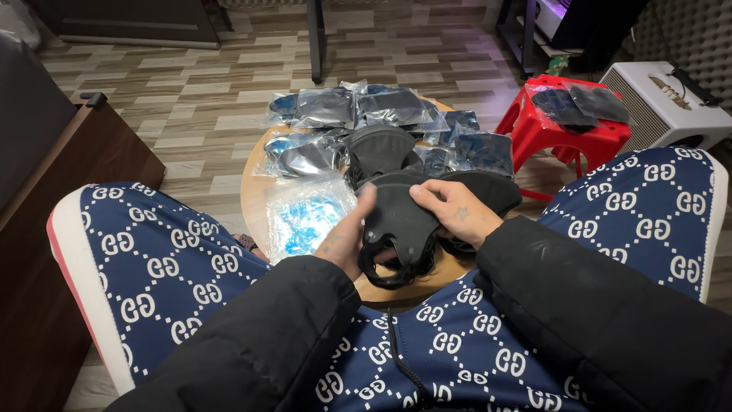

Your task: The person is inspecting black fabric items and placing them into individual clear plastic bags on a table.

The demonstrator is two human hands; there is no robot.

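Observation:
Both my hands grip a stack of black face masks (398, 223) above the near edge of a small round wooden table (254, 200). My left hand (347, 235) clasps the stack's left side, thumb up along it. My right hand (455, 214) pinches its top right edge. Black ear loops hang below the stack. More loose black masks (379, 149) lie on the table just beyond my hands. Clear plastic bags (305, 214), one with blue print, lie to the left of the stack.
Several sealed bags with dark masks (358, 107) cover the table's far half. A red plastic stool (560, 130) with black masks on it stands at the right, a white speaker box (663, 103) behind it. A dark wooden cabinet (69, 175) is at the left. My knees in blue patterned trousers flank the table.

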